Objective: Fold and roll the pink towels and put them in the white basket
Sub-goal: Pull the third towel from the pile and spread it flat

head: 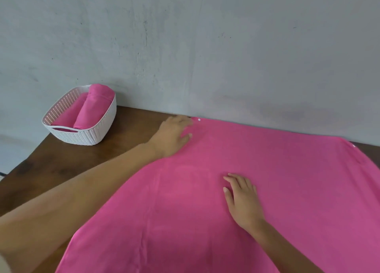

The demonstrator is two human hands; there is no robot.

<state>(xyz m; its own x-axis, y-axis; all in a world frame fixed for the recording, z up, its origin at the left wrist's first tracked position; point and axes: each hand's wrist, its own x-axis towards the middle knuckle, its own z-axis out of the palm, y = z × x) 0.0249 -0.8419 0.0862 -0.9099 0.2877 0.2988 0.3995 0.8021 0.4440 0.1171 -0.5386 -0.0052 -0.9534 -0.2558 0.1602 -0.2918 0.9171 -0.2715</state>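
Towel (267, 190), pink, lies spread flat before you, near edge off view at 6. Your right grip (241, 200) rests on it, fingers straight, holding nothing. At 11 your left grip (172, 134) covers its far corner; pinching or not, unclear. Bare table (61, 165) shows at 9. White basket (90, 137) at 10 holds two rolled towels (94, 106).

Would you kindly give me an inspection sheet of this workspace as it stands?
Surface: brown wooden table.
Job's things: pink towel spread flat; white basket at the far left, holding two rolled towels.
Clutter: nothing seen.
Hands: left hand rests on the towel's far left corner; right hand lies flat on its middle.
Cables: nothing seen.
Surroundings: grey wall behind the table.
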